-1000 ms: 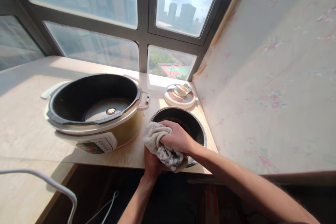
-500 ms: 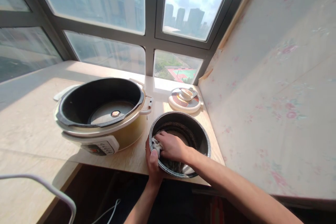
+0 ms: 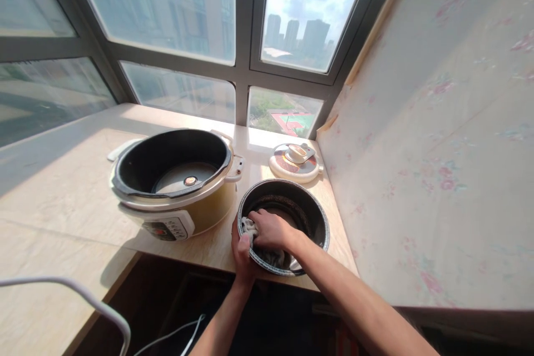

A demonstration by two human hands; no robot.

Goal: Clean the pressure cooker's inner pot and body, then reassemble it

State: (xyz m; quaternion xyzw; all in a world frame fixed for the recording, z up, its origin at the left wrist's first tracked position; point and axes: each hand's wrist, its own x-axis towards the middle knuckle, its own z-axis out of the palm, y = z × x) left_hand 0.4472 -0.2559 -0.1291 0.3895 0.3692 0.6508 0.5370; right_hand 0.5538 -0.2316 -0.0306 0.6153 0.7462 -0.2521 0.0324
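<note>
A round dark inner pot (image 3: 314, 206) rests at the front edge of the sill. My left hand (image 3: 242, 250) grips its left rim, thumb on the rim and fingers around the outside wall. Inside the pot, my right hand (image 3: 271, 229) is closed on a greyish-white cloth (image 3: 249, 228), pressed against the inner left wall. More of the cloth hangs below that hand; its fingertips are partly hidden. Left of the pot stands an electric pressure cooker body (image 3: 208, 208) without a lid, its dark cavity showing a heating plate. Behind the pot lies the cooker lid (image 3: 294, 162).
The pale marble-like sill (image 3: 75, 189) runs along the windows. A flowered wall (image 3: 434, 167) bounds the right side. A white cable (image 3: 79, 292) curves across the lower left, and a thinner white cord (image 3: 175, 334) hangs below the front edge.
The view has shifted slightly, so the cooker body appears farther right. Both hands keep their places on the pot and cloth, with little visible movement.
</note>
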